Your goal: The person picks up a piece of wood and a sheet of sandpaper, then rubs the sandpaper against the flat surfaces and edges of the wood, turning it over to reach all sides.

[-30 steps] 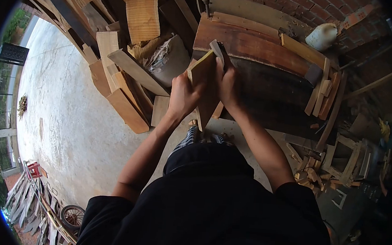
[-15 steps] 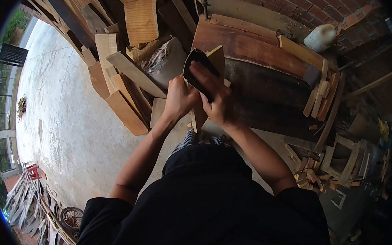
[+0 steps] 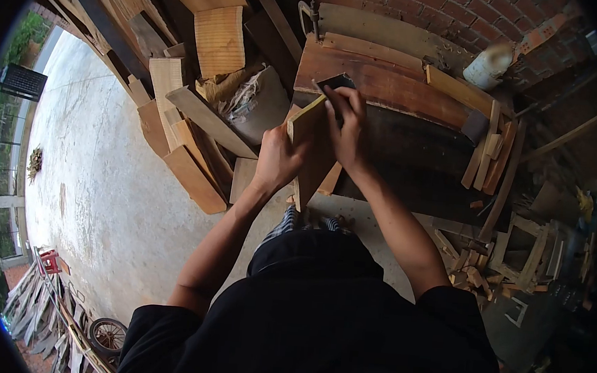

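My left hand (image 3: 277,158) is closed around the near-left side of a wooden board (image 3: 316,165), which stands on edge in front of me, its pale upper edge facing up. A dark sheet of sandpaper (image 3: 335,81) is pinched in my right hand (image 3: 349,129) at the board's far end. The fingers are bent over the sheet, close to the board's top edge and right face. Behind the board lies a dark wooden workbench (image 3: 413,157), with a reddish-brown plank (image 3: 384,77) along its far side.
A clamp (image 3: 315,16) grips the bench's back left corner. Near the brick wall (image 3: 459,17) stands a whitish container (image 3: 489,66). Wood strips (image 3: 487,149) lie on the bench's right end. Stacked boards (image 3: 197,178) lean at left beside a concrete floor (image 3: 98,150); offcuts (image 3: 474,270) are heaped at right.
The sandpaper, earlier spread flat under my right palm over the board's top, is now pinched in bent fingers at the far end. The board's top edge now shows; my left hand keeps its hold.
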`<state>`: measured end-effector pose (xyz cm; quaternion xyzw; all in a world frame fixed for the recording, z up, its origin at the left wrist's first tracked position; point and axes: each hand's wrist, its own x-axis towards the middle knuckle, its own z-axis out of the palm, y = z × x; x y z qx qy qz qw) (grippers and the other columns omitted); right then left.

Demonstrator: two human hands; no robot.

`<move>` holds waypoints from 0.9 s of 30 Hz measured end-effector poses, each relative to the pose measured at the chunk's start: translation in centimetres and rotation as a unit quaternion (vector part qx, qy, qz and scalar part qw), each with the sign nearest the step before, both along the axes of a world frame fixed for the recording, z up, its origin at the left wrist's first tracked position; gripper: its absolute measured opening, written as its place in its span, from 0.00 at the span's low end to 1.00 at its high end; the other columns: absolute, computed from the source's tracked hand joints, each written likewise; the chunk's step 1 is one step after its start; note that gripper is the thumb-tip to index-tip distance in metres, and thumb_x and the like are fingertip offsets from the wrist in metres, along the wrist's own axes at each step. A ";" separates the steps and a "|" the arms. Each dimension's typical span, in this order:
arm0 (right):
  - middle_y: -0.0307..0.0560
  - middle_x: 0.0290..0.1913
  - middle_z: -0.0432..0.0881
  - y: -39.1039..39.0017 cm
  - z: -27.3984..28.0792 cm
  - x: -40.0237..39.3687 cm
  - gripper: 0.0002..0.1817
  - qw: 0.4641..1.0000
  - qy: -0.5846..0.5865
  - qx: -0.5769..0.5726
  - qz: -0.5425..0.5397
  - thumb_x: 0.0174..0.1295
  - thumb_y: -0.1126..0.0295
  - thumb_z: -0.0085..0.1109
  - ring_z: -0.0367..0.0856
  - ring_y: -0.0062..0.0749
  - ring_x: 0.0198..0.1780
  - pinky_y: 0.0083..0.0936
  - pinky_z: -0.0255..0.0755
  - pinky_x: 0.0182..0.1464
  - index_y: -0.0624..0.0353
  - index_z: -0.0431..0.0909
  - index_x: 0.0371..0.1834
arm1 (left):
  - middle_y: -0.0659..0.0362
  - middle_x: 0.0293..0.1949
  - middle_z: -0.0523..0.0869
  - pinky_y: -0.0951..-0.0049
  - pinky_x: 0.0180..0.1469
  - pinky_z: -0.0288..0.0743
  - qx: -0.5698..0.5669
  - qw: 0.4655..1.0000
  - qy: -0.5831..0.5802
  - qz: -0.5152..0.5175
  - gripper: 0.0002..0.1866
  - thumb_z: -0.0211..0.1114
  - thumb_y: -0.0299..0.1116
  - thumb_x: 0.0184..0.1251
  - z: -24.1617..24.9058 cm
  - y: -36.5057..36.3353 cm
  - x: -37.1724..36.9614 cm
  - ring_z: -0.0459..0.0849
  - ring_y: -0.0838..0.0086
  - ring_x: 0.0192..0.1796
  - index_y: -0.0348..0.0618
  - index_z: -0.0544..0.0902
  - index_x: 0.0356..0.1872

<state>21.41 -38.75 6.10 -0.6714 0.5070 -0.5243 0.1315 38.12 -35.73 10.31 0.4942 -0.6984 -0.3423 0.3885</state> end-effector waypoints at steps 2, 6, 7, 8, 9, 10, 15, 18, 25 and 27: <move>0.50 0.49 0.76 2.3 2.5 1.2 0.18 0.998 0.019 -0.037 0.053 0.62 0.79 0.63 0.75 0.48 0.55 0.38 0.70 0.58 0.63 0.81 0.57 | 0.40 0.38 0.88 0.61 0.48 0.81 0.060 0.998 0.020 0.005 0.15 0.64 0.24 0.58 0.0 0.1 0.1 0.90 0.49 0.45 0.28 0.82 0.46; 0.52 0.47 0.75 -1.6 -0.3 -1.4 0.15 0.998 0.036 0.039 -0.045 0.70 0.72 0.58 0.74 0.48 0.52 0.39 0.70 0.57 0.64 0.82 0.56 | 0.41 0.39 0.89 0.62 0.50 0.81 0.061 0.997 0.015 -0.033 0.15 0.64 0.24 0.59 -0.5 0.2 0.7 0.90 0.49 0.45 0.28 0.81 0.48; 0.52 0.47 0.75 -1.9 -1.1 -1.7 0.15 0.998 0.035 0.037 -0.045 0.70 0.72 0.58 0.74 0.48 0.52 0.39 0.70 0.57 0.64 0.82 0.56 | 0.41 0.39 0.89 0.62 0.50 0.81 0.059 0.998 0.015 -0.034 0.15 0.64 0.24 0.59 -0.3 0.2 0.6 0.90 0.49 0.45 0.28 0.81 0.48; 0.52 0.47 0.75 -1.9 -1.1 -1.7 0.14 0.999 0.012 0.040 -0.029 0.71 0.70 0.57 0.74 0.47 0.51 0.39 0.70 0.56 0.65 0.82 0.55 | 0.41 0.39 0.89 0.62 0.49 0.81 0.046 0.999 0.006 -0.026 0.15 0.64 0.24 0.59 0.0 0.4 0.5 0.90 0.50 0.44 0.29 0.82 0.48; 0.52 0.46 0.75 -1.8 -0.2 -1.4 0.15 0.999 -0.011 0.044 -0.011 0.72 0.68 0.56 0.74 0.47 0.50 0.39 0.70 0.56 0.65 0.82 0.55 | 0.41 0.39 0.89 0.62 0.49 0.81 0.033 0.999 -0.002 -0.016 0.15 0.64 0.24 0.60 0.2 0.3 0.4 0.90 0.51 0.44 0.29 0.82 0.48; 0.51 0.45 0.75 -0.5 0.2 -0.7 0.15 0.999 0.011 0.031 0.007 0.73 0.68 0.56 0.74 0.46 0.50 0.39 0.70 0.56 0.65 0.82 0.54 | 0.41 0.39 0.89 0.62 0.49 0.81 0.035 0.999 -0.001 -0.015 0.15 0.64 0.24 0.60 0.0 0.2 0.5 0.90 0.51 0.44 0.29 0.82 0.48; 0.49 0.43 0.76 -2.6 -1.9 -2.3 0.18 0.999 -0.016 0.033 -0.022 0.76 0.61 0.53 0.78 0.43 0.49 0.34 0.71 0.54 0.66 0.82 0.51 | 0.42 0.38 0.89 0.63 0.49 0.80 0.072 0.996 0.033 -0.042 0.13 0.65 0.25 0.61 -0.7 0.0 1.5 0.90 0.53 0.44 0.29 0.82 0.46; 0.50 0.43 0.77 -2.9 -1.6 -2.3 0.17 0.998 -0.034 0.057 -0.019 0.76 0.60 0.53 0.79 0.43 0.51 0.34 0.71 0.54 0.67 0.82 0.46 | 0.42 0.37 0.89 0.63 0.48 0.81 0.044 0.998 0.010 -0.034 0.14 0.65 0.26 0.61 0.1 0.1 1.1 0.90 0.56 0.42 0.29 0.82 0.46; 0.46 0.45 0.79 -2.2 0.7 -2.7 0.19 0.997 0.062 -0.003 0.043 0.69 0.59 0.65 0.76 0.43 0.49 0.37 0.70 0.55 0.61 0.83 0.55 | 0.43 0.35 0.89 0.62 0.47 0.80 0.069 0.997 0.021 -0.030 0.14 0.64 0.27 0.62 -0.2 -0.2 1.3 0.91 0.53 0.41 0.28 0.83 0.45; 0.46 0.44 0.80 -1.7 1.1 -2.1 0.27 0.989 -0.122 -0.023 -0.084 0.69 0.52 0.65 0.75 0.38 0.55 0.35 0.67 0.62 0.65 0.79 0.58 | 0.42 0.35 0.89 0.62 0.46 0.80 0.034 0.999 0.011 -0.035 0.14 0.64 0.28 0.62 -0.4 0.0 0.9 0.90 0.52 0.40 0.28 0.82 0.45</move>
